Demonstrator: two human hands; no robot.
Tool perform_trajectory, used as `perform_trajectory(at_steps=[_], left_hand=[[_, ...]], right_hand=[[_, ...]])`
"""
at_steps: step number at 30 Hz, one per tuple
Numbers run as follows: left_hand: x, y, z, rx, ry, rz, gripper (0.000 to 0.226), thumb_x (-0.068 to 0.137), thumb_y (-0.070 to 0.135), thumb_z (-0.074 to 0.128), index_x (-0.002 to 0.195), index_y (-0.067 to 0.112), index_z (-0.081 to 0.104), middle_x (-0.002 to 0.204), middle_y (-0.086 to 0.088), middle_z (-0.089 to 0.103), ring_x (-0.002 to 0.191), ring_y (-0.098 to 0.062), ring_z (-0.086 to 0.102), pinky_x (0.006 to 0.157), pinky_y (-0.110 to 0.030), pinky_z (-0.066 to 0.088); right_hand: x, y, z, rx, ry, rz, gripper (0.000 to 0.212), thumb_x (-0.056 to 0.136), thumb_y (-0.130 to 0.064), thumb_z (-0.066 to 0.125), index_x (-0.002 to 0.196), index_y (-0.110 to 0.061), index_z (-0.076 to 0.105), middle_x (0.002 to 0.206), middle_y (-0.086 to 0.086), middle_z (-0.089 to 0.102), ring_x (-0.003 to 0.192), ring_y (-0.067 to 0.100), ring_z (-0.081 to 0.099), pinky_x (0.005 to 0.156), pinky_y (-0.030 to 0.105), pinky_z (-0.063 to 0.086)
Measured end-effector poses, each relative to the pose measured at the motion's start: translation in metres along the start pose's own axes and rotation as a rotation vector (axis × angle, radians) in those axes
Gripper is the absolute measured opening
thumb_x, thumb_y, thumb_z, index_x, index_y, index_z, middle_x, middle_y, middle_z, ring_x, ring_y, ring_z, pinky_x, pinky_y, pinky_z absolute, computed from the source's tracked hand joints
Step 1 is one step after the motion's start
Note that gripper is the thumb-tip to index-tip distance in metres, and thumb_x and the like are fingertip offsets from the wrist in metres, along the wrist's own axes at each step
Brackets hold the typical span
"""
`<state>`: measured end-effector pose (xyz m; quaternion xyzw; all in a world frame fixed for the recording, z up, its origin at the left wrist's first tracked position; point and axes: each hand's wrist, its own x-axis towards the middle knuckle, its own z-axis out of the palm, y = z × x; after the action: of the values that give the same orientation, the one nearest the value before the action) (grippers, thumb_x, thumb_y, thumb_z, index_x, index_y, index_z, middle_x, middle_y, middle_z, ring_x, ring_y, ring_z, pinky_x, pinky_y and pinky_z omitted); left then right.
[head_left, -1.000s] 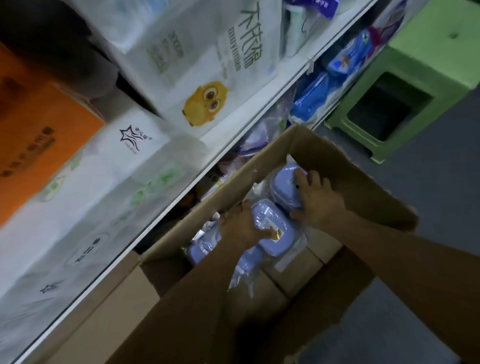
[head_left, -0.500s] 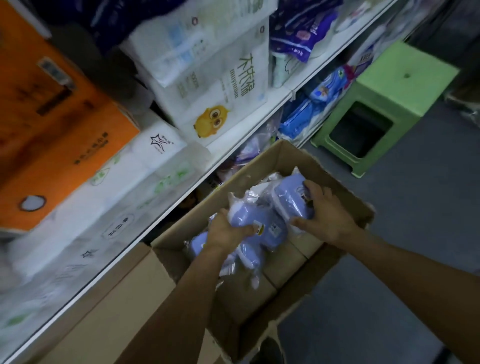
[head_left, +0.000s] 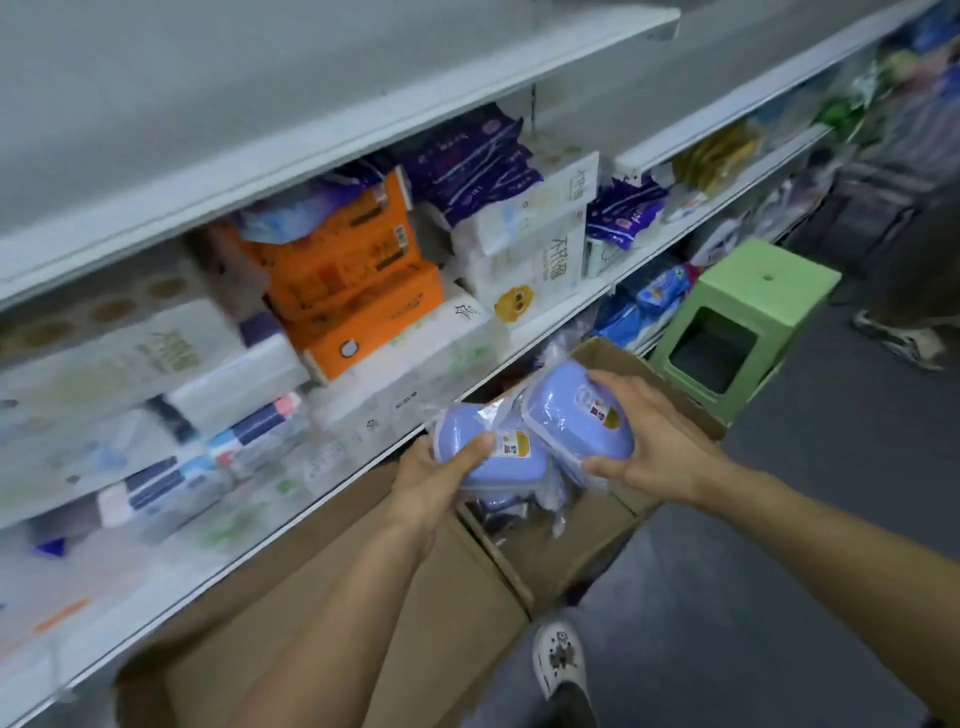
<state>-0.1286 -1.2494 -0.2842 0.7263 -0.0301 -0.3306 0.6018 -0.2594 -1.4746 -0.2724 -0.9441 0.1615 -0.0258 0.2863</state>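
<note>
Blue boxes (head_left: 540, 441) in both hands (head_left: 545, 467)

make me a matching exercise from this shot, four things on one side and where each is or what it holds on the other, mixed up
1 left hand
2 right hand
3 green stool
4 orange packs

a on the shelf
b holds the upper blue pack
c on the floor past the cardboard box
d holds the lower blue pack

Pairs: 1-d, 2-b, 3-c, 4-a
</note>
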Motion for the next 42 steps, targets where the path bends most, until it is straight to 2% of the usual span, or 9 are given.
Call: perform_trajectory(at_steps=[8,11,15,19,26,32,35,38,42], left_hand=[[-0.174,0.047,-0.126,-0.020,0.117,0.203,0.029,0.082,0.029,0.076,0.106,0.016,0.069,0.095,-0.005,0.076,0.077,-0.014,0.073,0.060,-0.026,0.058],[-0.218,0.059,-0.168,-0.018,0.196,0.230,0.037,0.081,0.035,0.076,0.109,0.014,0.067,0.098,-0.007,0.076,0.085,-0.020,0.073,0.072,-0.034,0.061],[-0.270,0.070,-0.224,-0.078,0.322,0.270,0.033,0.081,0.035,0.075,0.105,0.016,0.065,0.093,-0.002,0.075,0.079,-0.012,0.072,0.063,-0.026,0.057],[-0.312,0.073,-0.280,-0.185,0.453,0.328,0.028,0.083,0.034,0.073,0.105,0.017,0.067,0.094,-0.003,0.075,0.087,-0.019,0.072,0.072,-0.033,0.058],[-0.351,0.084,-0.384,-0.311,0.608,0.435,0.029,0.085,0.033,0.072,0.109,0.019,0.067,0.094,-0.001,0.076,0.087,-0.018,0.073,0.070,-0.032,0.059],[-0.371,0.083,-0.522,-0.213,0.746,0.335,0.050,0.074,0.050,0.078,0.103,0.012,0.061,0.099,-0.008,0.071,0.086,-0.025,0.071,0.072,-0.037,0.061],[-0.380,0.082,-0.598,-0.189,0.760,0.322,0.046,0.080,0.048,0.074,0.101,0.010,0.060,0.093,-0.010,0.072,0.073,-0.026,0.068,0.056,-0.031,0.055],[-0.383,0.087,-0.665,-0.230,0.709,0.289,0.052,0.077,0.053,0.074,0.109,0.014,0.063,0.096,-0.011,0.075,0.081,-0.035,0.072,0.076,-0.050,0.058],[-0.378,0.099,-0.731,-0.269,0.636,0.307,0.049,0.084,0.047,0.070,0.117,0.011,0.063,0.101,-0.010,0.075,0.085,-0.025,0.074,0.080,-0.039,0.060]], right_hand=[[-0.065,-0.184,-0.026,-0.028,-0.001,-0.273,0.096,0.074,-0.051,0.075,0.149,-0.034,0.017,0.150,-0.009,0.029,0.135,0.013,0.033,0.105,0.033,0.036],[-0.072,-0.243,-0.027,-0.013,-0.011,-0.357,0.095,0.075,-0.052,0.074,0.149,-0.037,0.014,0.151,-0.011,0.026,0.136,0.013,0.031,0.104,0.038,0.038],[-0.080,-0.312,-0.025,-0.013,0.019,-0.474,0.093,0.075,-0.050,0.075,0.148,-0.034,0.018,0.149,-0.012,0.029,0.134,0.011,0.033,0.101,0.030,0.037],[-0.083,-0.382,-0.016,0.006,0.078,-0.536,0.091,0.071,-0.058,0.073,0.145,-0.035,0.026,0.146,-0.012,0.036,0.130,0.012,0.040,0.101,0.033,0.040],[-0.071,-0.527,0.045,0.184,0.166,-0.587,0.080,0.068,-0.059,0.072,0.136,-0.034,0.038,0.134,-0.011,0.046,0.124,0.011,0.045,0.099,0.037,0.043],[-0.036,-0.659,0.102,0.286,0.094,-0.635,0.075,0.069,-0.050,0.076,0.132,-0.035,0.038,0.129,-0.017,0.047,0.118,0.009,0.048,0.095,0.036,0.044],[-0.003,-0.735,0.129,0.298,0.069,-0.651,0.074,0.069,-0.050,0.076,0.131,-0.033,0.038,0.128,-0.015,0.048,0.115,0.012,0.049,0.094,0.039,0.045],[0.037,-0.807,0.153,0.261,0.069,-0.684,0.075,0.065,-0.049,0.077,0.128,-0.029,0.041,0.122,-0.011,0.052,0.112,0.016,0.051,0.093,0.040,0.046],[0.093,-0.892,0.173,0.155,0.054,-0.730,0.075,0.060,-0.047,0.075,0.125,-0.024,0.045,0.115,-0.004,0.054,0.104,0.022,0.054,0.087,0.039,0.048]])
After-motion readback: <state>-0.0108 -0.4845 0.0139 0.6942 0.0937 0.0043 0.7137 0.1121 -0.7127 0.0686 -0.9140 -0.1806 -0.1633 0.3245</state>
